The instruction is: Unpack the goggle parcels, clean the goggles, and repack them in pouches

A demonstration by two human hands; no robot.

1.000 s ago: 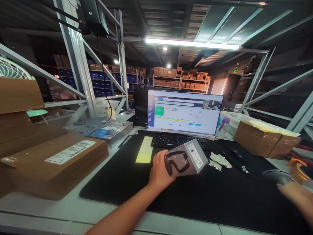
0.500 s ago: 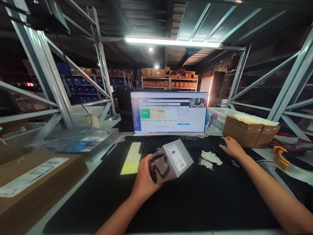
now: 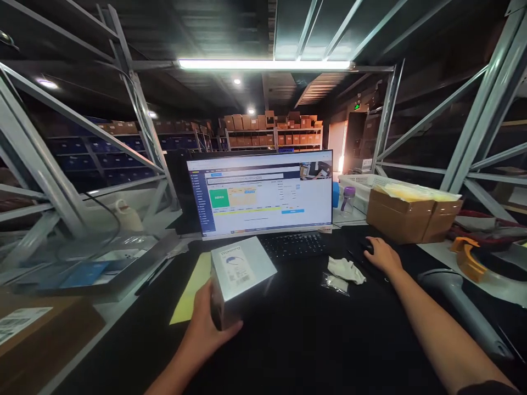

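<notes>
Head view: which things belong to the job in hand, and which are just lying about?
In the job:
gray box, held by the left hand
mouse, under the right hand
probably the lit monitor, keyboard and handheld scanner

Seemingly just lying about:
crumpled white cloth
small clear packet
yellow sheet
purple-lidded bottle

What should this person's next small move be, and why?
Probably a click of the mouse with the right hand: that hand rests over it, the lit screen shows a page with a blue bar that may be a button, and the left hand is occupied, holding the box.
</notes>
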